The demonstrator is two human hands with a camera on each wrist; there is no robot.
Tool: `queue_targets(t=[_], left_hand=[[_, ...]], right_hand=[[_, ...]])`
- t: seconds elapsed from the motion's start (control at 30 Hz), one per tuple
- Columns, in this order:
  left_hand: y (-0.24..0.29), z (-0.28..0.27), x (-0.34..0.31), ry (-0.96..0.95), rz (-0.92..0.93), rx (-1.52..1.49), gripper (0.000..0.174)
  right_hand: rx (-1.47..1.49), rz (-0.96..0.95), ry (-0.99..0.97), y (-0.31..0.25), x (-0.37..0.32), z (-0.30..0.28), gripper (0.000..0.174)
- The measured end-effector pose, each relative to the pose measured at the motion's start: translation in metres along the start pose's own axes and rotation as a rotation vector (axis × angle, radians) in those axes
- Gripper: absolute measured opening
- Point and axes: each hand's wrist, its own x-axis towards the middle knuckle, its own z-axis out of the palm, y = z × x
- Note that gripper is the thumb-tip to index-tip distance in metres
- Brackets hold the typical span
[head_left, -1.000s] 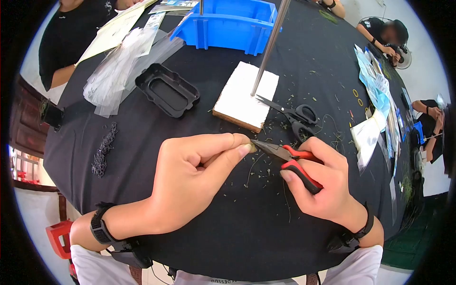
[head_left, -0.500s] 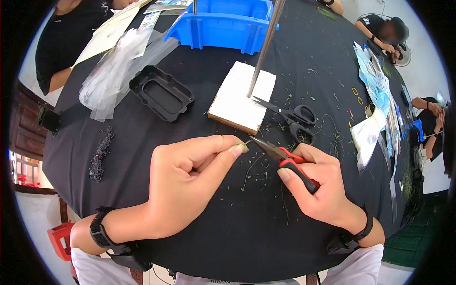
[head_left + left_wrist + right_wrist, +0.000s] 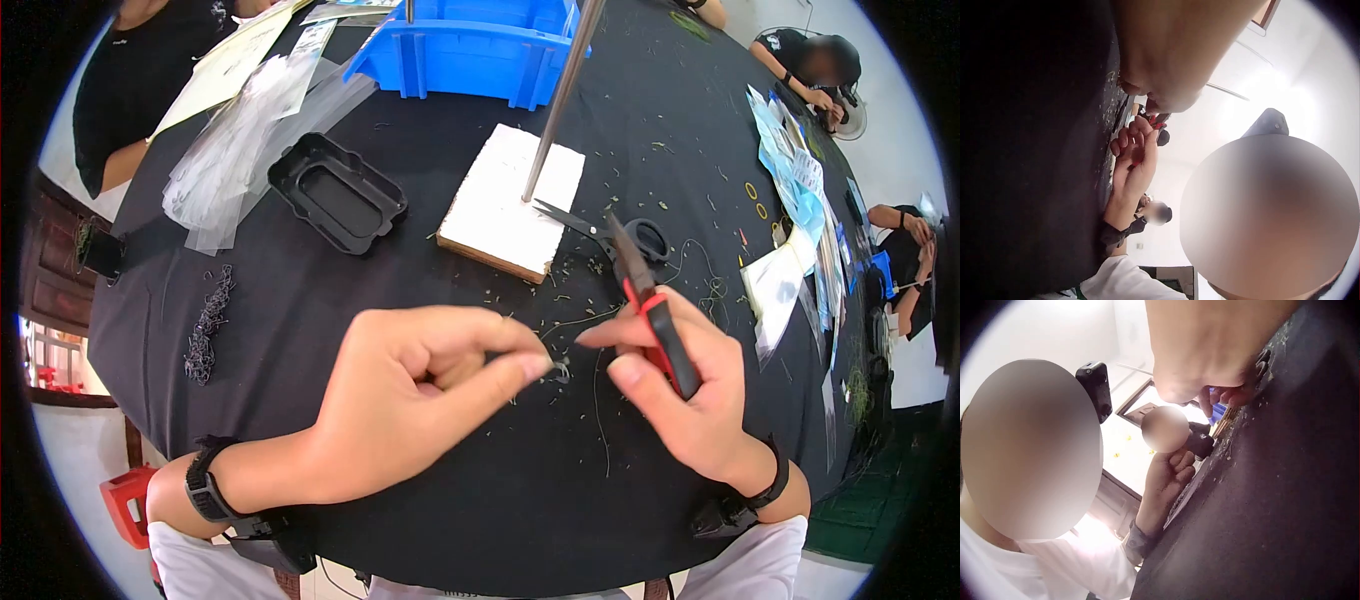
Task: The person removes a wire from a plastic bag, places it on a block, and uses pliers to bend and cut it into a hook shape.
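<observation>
My left hand [image 3: 430,390] pinches a tiny pale greenish piece [image 3: 562,370] between thumb and forefinger; its exact kind is too small to tell. In my right hand [image 3: 690,390] I hold needle-nose pliers [image 3: 640,285] with red and black handles. Their nose points up and away, over the black scissors [image 3: 572,219] on the table. The right forefinger reaches toward the pinched piece, a short gap from the left fingertips. In the left wrist view the right hand [image 3: 1135,162] shows behind the left. The right wrist view shows the left hand [image 3: 1169,481] beyond the right.
A white-topped block [image 3: 490,210] with an upright metal rod [image 3: 560,110] stands ahead, the blue bin [image 3: 470,65] behind it. To the left lie a black tray [image 3: 345,200], clear plastic sleeves [image 3: 230,150] and a dark tangled bundle [image 3: 208,330]. Packets [image 3: 775,280] lie right; green scraps litter the cloth.
The pliers have swung from pointing at the left fingertips to pointing up and away. The right forefinger has come off the handles toward the left hand, which has moved slightly right and down.
</observation>
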Motion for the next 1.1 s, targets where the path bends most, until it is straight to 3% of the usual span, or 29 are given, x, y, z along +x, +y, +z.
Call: queue_targets(t=[0.03, 0.07, 0.17, 0.47, 0.87, 1.1], left_hand=[[0.0, 0.0, 0.0, -0.067, -0.015, -0.004, 0.01], [-0.001, 0.001, 0.0, -0.084, 0.013, 0.013, 0.011], [-0.006, 0.002, -0.001, -0.131, 0.07, 0.053, 0.011], [-0.005, 0.002, -0.003, -0.179, 0.115, 0.078, 0.008], [-0.007, 0.002, -0.002, -0.146, 0.287, 0.299, 0.007], [-0.007, 0.004, -0.002, -0.115, 0.438, 0.371, 0.009]], right_hand=[[0.015, 0.024, -0.067, -0.004, -0.001, 0.0, 0.017], [0.004, -0.138, -0.074, 0.005, 0.0, 0.003, 0.017], [0.092, -0.024, -0.155, 0.0, -0.004, 0.006, 0.011], [0.265, 0.034, -0.229, 0.008, -0.005, 0.005, 0.006], [0.336, 0.039, -0.25, 0.01, -0.006, 0.006, 0.007], [0.15, -0.051, -0.129, -0.004, -0.007, 0.007, 0.007]])
